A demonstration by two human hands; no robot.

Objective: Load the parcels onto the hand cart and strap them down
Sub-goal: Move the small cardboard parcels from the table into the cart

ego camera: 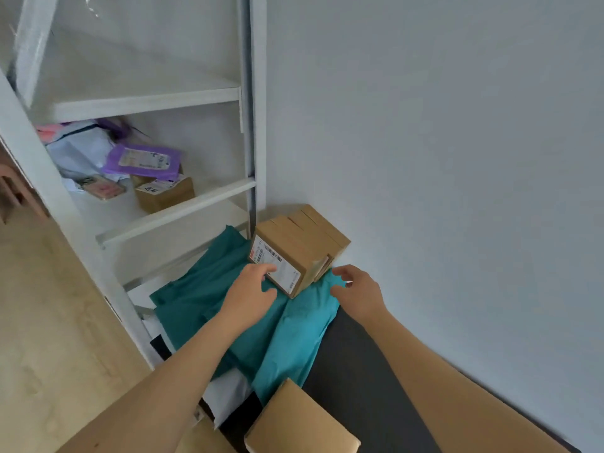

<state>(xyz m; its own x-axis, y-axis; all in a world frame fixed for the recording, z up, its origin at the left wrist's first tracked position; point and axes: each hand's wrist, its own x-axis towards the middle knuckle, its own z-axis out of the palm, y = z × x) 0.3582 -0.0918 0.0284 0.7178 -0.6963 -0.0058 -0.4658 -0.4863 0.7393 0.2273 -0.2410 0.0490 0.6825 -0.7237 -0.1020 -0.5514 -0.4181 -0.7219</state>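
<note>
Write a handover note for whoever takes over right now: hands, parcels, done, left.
Left hand: open, fingertips at the label of the cardboard box.
Right hand: open, beside that box, holding nothing.
The box sits on teal mailers against the wall; a second box lies nearest the camera; a purple mailer is on the shelf.
Done: unclear. Left: shelf parcels, strapping; no strap visible.
</note>
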